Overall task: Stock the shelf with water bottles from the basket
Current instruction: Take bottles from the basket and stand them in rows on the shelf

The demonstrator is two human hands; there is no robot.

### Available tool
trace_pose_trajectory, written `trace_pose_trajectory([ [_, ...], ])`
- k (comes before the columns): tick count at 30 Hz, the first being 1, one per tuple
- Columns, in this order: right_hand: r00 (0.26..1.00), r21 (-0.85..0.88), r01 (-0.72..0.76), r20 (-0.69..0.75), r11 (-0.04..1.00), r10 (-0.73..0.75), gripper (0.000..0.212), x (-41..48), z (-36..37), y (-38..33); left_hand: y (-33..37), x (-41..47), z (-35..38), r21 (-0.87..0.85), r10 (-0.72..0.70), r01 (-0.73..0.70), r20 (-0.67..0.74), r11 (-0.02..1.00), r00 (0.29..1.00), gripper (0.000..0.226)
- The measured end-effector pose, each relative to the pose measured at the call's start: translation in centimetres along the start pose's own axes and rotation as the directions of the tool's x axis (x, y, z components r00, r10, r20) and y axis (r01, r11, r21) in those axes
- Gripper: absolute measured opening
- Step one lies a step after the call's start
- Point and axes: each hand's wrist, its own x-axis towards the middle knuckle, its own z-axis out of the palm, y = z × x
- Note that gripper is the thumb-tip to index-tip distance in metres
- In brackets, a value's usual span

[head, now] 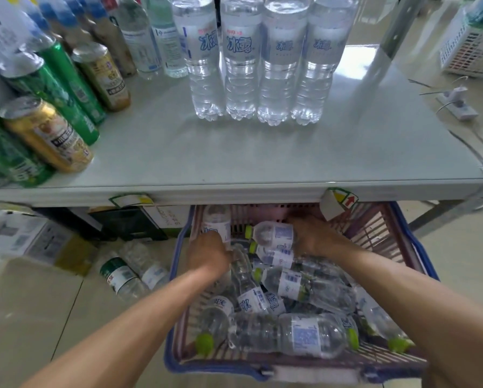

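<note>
A pink basket with a blue rim sits on the floor under the shelf edge and holds several clear water bottles with green caps. My left hand is down inside it, closed around an upright bottle at the far left. My right hand grips the base of a lying bottle near the far wall. Several matching water bottles stand in a row on the grey shelf above.
Green and gold cans and other bottles crowd the shelf's left side. Cardboard boxes and two loose bottles lie on the floor left of the basket. A power strip and a white basket sit at right.
</note>
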Motion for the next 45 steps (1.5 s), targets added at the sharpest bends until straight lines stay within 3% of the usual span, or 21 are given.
trace_pose_trajectory([
  [1, 0.999, 0.011, 0.011, 0.033, 1.0, -0.011, 0.022, -0.2, -0.3, 0.0, -0.3, 0.0, 0.3, -0.001, 0.009, -0.009, -0.015, 1.0, 1.0, 0.034],
  [3, 0.998, 0.039, -0.008, 0.07, 0.999, 0.006, 0.019, -0.3, -0.7, 0.4, -0.5, -0.4, 0.4, 0.036, 0.029, -0.028, -0.027, 0.999, 0.999, 0.036],
  [4, 0.995, 0.03, -0.015, 0.1, 0.999, 0.012, 0.024, -0.6, -1.0, 0.6, -0.3, -0.6, 0.3, 0.057, 0.043, -0.041, -0.025, 0.998, 0.999, 0.034],
  [7, 0.991, 0.004, 0.0, 0.137, 1.0, 0.0, 0.066, -1.0, -1.5, 1.7, 0.9, -1.2, 0.2, 0.019, 0.02, -0.021, 0.013, 1.0, 1.0, 0.021],
  [10, 0.993, 0.003, 0.046, 0.112, 0.999, -0.046, 0.056, -2.3, -2.1, 1.8, 1.9, -1.2, 1.6, -0.139, -0.076, 0.082, 0.051, 0.987, 0.996, 0.028],
  [12, 0.99, -0.02, 0.069, 0.125, 0.997, -0.066, 0.05, -2.6, -2.1, 1.7, 2.0, -1.0, 1.8, -0.253, -0.14, 0.147, 0.045, 0.956, 0.989, 0.016],
  [16, 0.983, -0.022, 0.111, 0.152, 0.994, -0.107, 0.067, -2.6, -2.2, 1.2, 1.7, 0.0, 1.0, -0.321, -0.175, 0.178, 0.037, 0.93, 0.984, 0.033],
  [18, 0.977, -0.02, 0.113, 0.186, 0.993, -0.108, 0.066, -2.7, -2.5, 1.0, 1.8, 0.5, 0.9, -0.212, -0.152, 0.135, -0.064, 0.968, 0.986, 0.045],
  [20, 0.972, 0.01, 0.124, 0.202, 0.992, -0.123, 0.074, -3.2, -2.9, 0.8, 1.9, 0.9, 1.1, -0.123, -0.133, 0.117, -0.134, 0.986, 0.982, 0.073],
  [24, 0.959, 0.087, 0.19, 0.198, 0.978, -0.204, 0.074, -4.6, -4.5, 0.3, 1.6, 1.8, 0.5, -0.17, -0.081, 0.076, -0.024, 0.982, 0.996, 0.098],
  [27, 0.95, 0.182, 0.241, 0.156, 0.953, -0.27, 0.066, -7.5, -7.5, -0.5, 1.5, 1.9, -0.3, -0.188, 0.01, -0.003, 0.041, 0.982, 0.999, 0.093],
  [30, 0.924, 0.237, 0.352, 0.069, 0.906, -0.377, 0.071, -10.5, -10.0, -0.7, 1.2, 1.6, -0.7, -0.193, 0.092, -0.077, 0.071, 0.978, 0.993, 0.084],
  [33, 0.868, 0.392, 0.453, 0.009, 0.801, -0.496, 0.072, -12.8, -11.7, -1.1, 1.4, 1.1, -1.6, -0.16, 0.169, -0.144, 0.162, 0.977, 0.972, 0.079],
  [36, 0.829, 0.53, 0.503, -0.071, 0.683, -0.555, 0.064, -14.1, -12.9, -0.9, 1.8, 0.7, -3.1, -0.078, 0.253, -0.24, 0.277, 0.968, 0.927, 0.079],
  [39, 0.799, 0.604, 0.549, -0.178, 0.577, -0.574, 0.057, -14.9, -14.5, -0.3, 1.8, 0.3, -5.6, -0.109, 0.382, -0.369, 0.358, 0.923, 0.852, 0.101],
  [43, 0.752, 0.688, 0.615, -0.366, 0.384, -0.549, 0.056, -15.0, -16.7, 1.4, 3.1, -0.5, -10.9, -0.412, 0.674, -0.534, 0.471, 0.738, 0.569, 0.075],
  [45, 0.755, 0.711, 0.624, -0.443, 0.323, -0.483, 0.058, -15.0, -17.6, 2.5, 4.1, -1.4, -14.0, -0.487, 0.734, -0.549, 0.465, 0.679, 0.496, 0.066],
])
